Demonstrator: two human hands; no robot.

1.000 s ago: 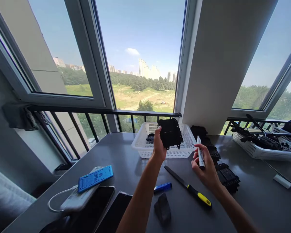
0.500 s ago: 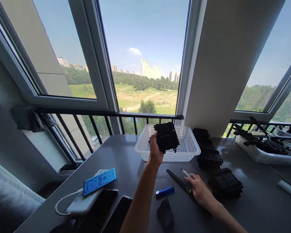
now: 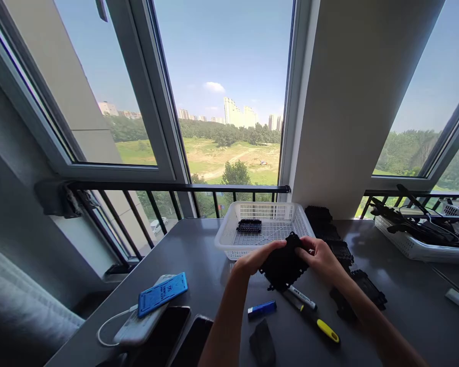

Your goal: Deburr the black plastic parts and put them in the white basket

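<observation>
Both my hands hold a flat black plastic panel (image 3: 283, 267) with notched edges and small tabs, tilted in front of the white basket. My left hand (image 3: 255, 257) grips its upper left side, thumb along the top. With thumb and fingers, my right hand (image 3: 323, 257) pinches the upper right edge. Below the panel lie a white marker (image 3: 303, 297) and a long dark tool with a black and yellow handle (image 3: 328, 330), its far end hidden by the panel. A blue stick-like object (image 3: 262, 309) and a dark angular piece (image 3: 262, 344) are nearer me.
The white basket (image 3: 222, 244) holds a small black ribbed part (image 3: 249, 226). More black plastic parts (image 3: 369, 290) stand in a row at right. Phones (image 3: 168, 329) and a blue-screened device (image 3: 162, 294) with a cable lie left. Another loaded basket (image 3: 416, 250) stands far right.
The panel has come down and nearer from above the basket. My right hand has let go of the marker, now lying on the table, and has taken hold of the panel too.
</observation>
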